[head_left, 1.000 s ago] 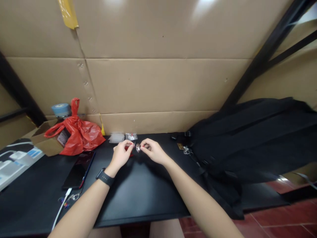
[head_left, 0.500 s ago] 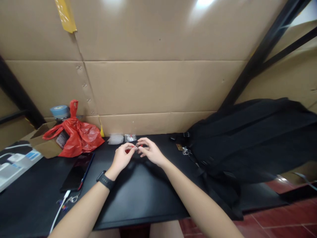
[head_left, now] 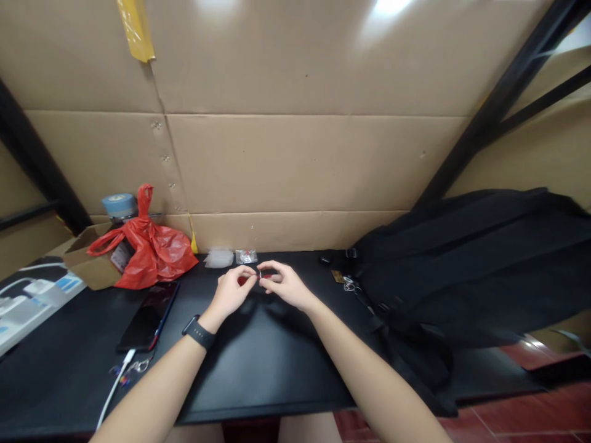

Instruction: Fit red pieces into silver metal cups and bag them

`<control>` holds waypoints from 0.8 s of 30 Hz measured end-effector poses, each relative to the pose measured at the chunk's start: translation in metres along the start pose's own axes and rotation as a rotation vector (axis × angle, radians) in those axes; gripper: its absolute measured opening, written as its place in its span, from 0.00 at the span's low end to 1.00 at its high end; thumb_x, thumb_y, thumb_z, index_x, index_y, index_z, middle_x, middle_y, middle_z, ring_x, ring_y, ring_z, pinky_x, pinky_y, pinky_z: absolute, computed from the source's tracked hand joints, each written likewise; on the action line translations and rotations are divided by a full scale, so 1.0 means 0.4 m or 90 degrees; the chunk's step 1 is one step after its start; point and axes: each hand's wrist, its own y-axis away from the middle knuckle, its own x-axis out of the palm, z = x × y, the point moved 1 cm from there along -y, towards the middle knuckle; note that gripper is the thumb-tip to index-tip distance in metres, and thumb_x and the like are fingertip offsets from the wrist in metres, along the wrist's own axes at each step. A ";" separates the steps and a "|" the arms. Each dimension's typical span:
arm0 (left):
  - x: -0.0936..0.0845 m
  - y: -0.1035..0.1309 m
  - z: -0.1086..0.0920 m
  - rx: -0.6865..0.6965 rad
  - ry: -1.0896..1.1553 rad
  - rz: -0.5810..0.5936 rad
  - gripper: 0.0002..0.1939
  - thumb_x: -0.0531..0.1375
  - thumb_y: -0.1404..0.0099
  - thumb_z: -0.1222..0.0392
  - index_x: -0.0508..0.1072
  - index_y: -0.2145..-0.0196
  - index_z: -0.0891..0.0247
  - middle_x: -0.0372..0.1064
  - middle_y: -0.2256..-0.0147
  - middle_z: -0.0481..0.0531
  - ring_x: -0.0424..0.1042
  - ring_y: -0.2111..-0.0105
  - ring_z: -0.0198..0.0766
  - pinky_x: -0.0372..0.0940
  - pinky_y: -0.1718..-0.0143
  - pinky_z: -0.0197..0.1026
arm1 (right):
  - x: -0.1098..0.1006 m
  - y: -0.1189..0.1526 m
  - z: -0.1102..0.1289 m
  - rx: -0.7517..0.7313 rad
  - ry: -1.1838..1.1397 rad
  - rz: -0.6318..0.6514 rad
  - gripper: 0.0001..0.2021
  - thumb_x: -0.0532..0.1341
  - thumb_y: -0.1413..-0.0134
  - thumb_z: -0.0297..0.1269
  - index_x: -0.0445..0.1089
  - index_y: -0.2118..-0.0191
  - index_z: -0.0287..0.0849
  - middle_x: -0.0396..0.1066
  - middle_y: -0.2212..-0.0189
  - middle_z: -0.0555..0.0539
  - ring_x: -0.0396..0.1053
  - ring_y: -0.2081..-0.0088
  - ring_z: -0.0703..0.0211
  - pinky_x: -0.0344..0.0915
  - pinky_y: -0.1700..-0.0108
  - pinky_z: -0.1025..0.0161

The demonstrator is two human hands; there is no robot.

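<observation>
**Steady Does It: A Delicate Pinch Is Playing Out**

Starting far to the left of the grip, a white power strip is lying at the edge of the table. Coming in closer, a red plastic bag is slumping against a cardboard box, beyond and left of the grip. Nearer than the bag, a dark phone is resting with a white cable running from its near end, well clear of the fingers.

Now the action! The left grip is pinching, thumb against fingertips, at the left of a small shiny piece. Something red is peeping out by those fingers; whether it is being held, I cannot tell. The piece itself is sitting right between the hands, showing as a thin bright sliver. From the other side the right grip is pinching it too, fingertips above and thumb below.

What is this hold asking for? By my reading, light, even pressure, both wrists steady, the fingertips leaving the edge visible. Pressing harder on one side would be risking a skew or a slip.

Off to the right of the grip, keys are lying well apart, and a black backpack is sprawling beyond them.
</observation>
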 end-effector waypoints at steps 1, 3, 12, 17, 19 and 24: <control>-0.012 -0.004 0.004 -0.008 -0.046 -0.013 0.10 0.57 0.34 0.55 0.74 0.58 0.56 0.78 0.58 0.49 0.75 0.57 0.42 0.65 0.51 0.45 | -0.004 -0.001 -0.001 -0.001 0.011 -0.005 0.20 0.67 0.50 0.42 0.70 0.52 0.43 0.72 0.58 0.46 0.73 0.68 0.62 0.74 0.68 0.62; -0.045 -0.011 0.021 -0.039 -0.177 -0.052 0.10 0.57 0.36 0.58 0.75 0.58 0.56 0.77 0.55 0.51 0.71 0.50 0.47 0.61 0.47 0.52 | -0.012 -0.001 -0.003 0.002 0.039 -0.020 0.20 0.67 0.50 0.41 0.70 0.52 0.42 0.72 0.64 0.48 0.72 0.70 0.62 0.74 0.67 0.62; -0.143 -0.021 0.135 -0.100 -0.431 0.044 0.19 0.54 0.38 0.62 0.75 0.51 0.55 0.66 0.40 0.54 0.56 0.38 0.56 0.53 0.44 0.66 | -0.024 -0.002 0.008 -0.024 0.098 -0.045 0.18 0.66 0.53 0.37 0.71 0.53 0.41 0.73 0.60 0.46 0.74 0.65 0.58 0.70 0.62 0.63; -0.141 -0.021 0.126 -0.068 -0.454 0.000 0.20 0.52 0.35 0.61 0.73 0.48 0.56 0.68 0.42 0.57 0.58 0.39 0.54 0.54 0.45 0.63 | -0.028 -0.004 0.007 -0.031 0.110 -0.048 0.19 0.66 0.53 0.37 0.71 0.53 0.41 0.73 0.60 0.45 0.74 0.64 0.58 0.70 0.61 0.62; -0.138 -0.019 0.120 -0.051 -0.461 -0.002 0.19 0.52 0.35 0.61 0.75 0.51 0.56 0.69 0.43 0.56 0.58 0.39 0.54 0.54 0.46 0.63 | -0.029 -0.004 0.008 -0.031 0.114 -0.049 0.19 0.66 0.53 0.37 0.71 0.53 0.42 0.73 0.60 0.46 0.73 0.65 0.59 0.70 0.61 0.62; -0.116 -0.011 0.123 -0.035 -0.474 0.027 0.16 0.53 0.36 0.60 0.79 0.57 0.55 0.69 0.43 0.55 0.56 0.39 0.57 0.52 0.45 0.63 | -0.028 -0.002 0.012 -0.035 0.119 -0.046 0.19 0.66 0.53 0.37 0.71 0.53 0.41 0.74 0.61 0.45 0.73 0.66 0.59 0.70 0.62 0.62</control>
